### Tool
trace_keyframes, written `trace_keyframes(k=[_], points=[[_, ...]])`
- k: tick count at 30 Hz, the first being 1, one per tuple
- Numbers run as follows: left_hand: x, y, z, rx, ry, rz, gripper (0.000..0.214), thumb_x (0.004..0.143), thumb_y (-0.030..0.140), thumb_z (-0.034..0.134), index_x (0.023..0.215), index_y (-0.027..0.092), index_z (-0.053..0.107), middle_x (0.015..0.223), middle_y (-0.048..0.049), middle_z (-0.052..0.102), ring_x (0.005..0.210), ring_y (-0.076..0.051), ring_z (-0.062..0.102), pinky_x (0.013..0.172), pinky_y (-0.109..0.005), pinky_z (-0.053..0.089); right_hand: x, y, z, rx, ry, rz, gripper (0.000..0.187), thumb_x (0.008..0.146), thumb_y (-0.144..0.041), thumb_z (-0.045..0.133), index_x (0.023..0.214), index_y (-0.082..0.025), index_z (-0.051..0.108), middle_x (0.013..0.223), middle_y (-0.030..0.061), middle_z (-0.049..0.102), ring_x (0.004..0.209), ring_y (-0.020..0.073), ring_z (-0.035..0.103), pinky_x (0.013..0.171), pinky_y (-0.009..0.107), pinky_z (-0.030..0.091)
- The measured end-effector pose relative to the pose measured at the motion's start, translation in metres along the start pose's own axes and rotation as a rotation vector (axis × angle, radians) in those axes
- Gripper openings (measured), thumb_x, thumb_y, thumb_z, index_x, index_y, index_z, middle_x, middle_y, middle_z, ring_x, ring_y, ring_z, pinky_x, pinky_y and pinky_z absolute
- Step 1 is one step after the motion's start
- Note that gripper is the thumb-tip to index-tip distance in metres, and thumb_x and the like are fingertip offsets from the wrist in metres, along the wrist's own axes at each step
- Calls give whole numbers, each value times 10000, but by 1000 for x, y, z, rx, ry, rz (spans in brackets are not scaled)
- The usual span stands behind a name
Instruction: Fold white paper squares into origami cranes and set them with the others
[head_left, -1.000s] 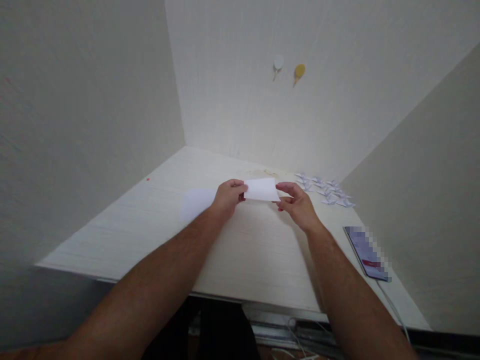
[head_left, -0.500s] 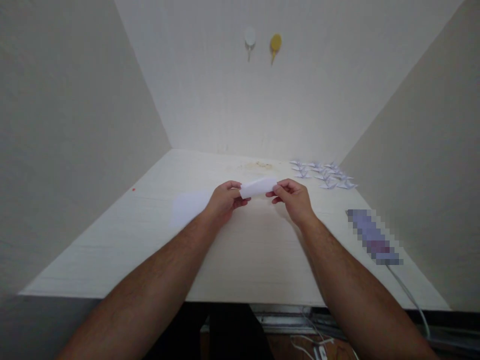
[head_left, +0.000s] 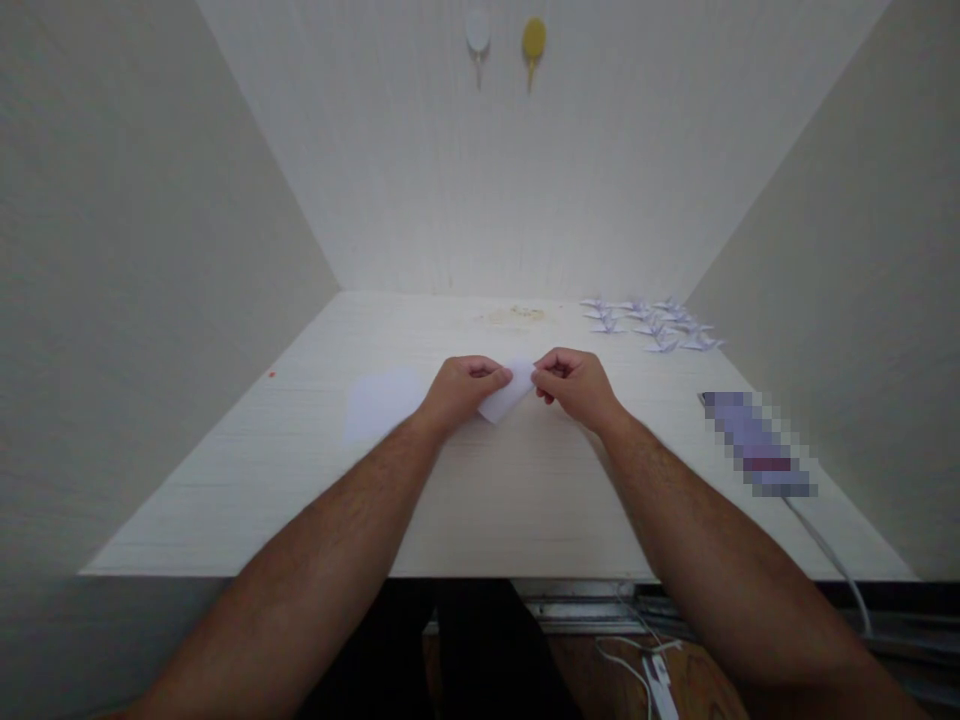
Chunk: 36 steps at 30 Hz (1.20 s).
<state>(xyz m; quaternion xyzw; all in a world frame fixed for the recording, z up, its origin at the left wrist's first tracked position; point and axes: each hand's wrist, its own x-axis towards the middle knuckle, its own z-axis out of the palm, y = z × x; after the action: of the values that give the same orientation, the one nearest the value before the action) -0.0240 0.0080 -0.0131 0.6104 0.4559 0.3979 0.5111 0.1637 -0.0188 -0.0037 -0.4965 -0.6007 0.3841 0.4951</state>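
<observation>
A small white paper [head_left: 508,396] hangs folded between both hands just above the pale wooden desk [head_left: 495,500]. My left hand [head_left: 463,385] pinches its left side with closed fingers. My right hand [head_left: 574,384] pinches the right side, fingertips nearly touching the left hand's. A lower corner of the paper points down toward the desk. A white paper sheet [head_left: 384,400] lies flat on the desk left of my left hand.
Several small folded paper cranes [head_left: 651,324] sit at the desk's back right. A blurred phone [head_left: 757,456] with a white cable [head_left: 829,553] lies at the right edge. Two hooks [head_left: 506,38] hang on the back wall. Walls close in left and right.
My hands have come together, folding the flat held paper until its two ends meet. The view has tilted down and centred on the desk.
</observation>
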Motion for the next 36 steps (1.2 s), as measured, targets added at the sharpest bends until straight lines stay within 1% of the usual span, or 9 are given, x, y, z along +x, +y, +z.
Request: trace_keyframes(k=[6, 11, 17, 26, 36], points=[[0, -1, 7, 70, 34, 87, 268, 678, 412, 730, 763, 161, 684, 685, -19, 662, 566, -115, 546, 508, -218, 389, 0, 0, 3, 35, 47, 2, 239, 689, -391, 709, 672, -171, 617, 527, -20, 602, 425, 84, 520, 404, 203, 422], [-1, 3, 9, 139, 67, 152, 263, 744, 418, 663, 765, 160, 708, 706, -26, 669, 601, -119, 548, 524, -219, 398, -1, 2, 3, 12, 74, -18, 236, 706, -376, 705, 647, -170, 605, 539, -19, 597, 437, 87, 529, 414, 207, 412], [-3, 6, 9, 154, 68, 154, 257, 736, 405, 666, 754, 151, 700, 677, -25, 657, 574, -115, 530, 527, -224, 400, -1, 1, 2, 32, 73, -35, 222, 705, -362, 710, 652, -171, 610, 546, -14, 604, 474, 104, 557, 442, 219, 422], [-5, 7, 10, 194, 79, 177, 266, 758, 401, 642, 730, 146, 713, 649, -16, 641, 567, -110, 514, 506, -218, 381, 0, -1, 4, -11, 136, -45, 185, 712, -307, 683, 627, -171, 591, 502, -27, 577, 454, 99, 541, 435, 211, 386], [-6, 7, 9, 186, 60, 196, 258, 771, 389, 633, 758, 152, 733, 670, -12, 665, 573, -111, 537, 516, -218, 392, -1, -1, 4, -21, 159, -48, 160, 713, -280, 666, 628, -170, 587, 499, -27, 577, 449, 96, 520, 443, 213, 372]])
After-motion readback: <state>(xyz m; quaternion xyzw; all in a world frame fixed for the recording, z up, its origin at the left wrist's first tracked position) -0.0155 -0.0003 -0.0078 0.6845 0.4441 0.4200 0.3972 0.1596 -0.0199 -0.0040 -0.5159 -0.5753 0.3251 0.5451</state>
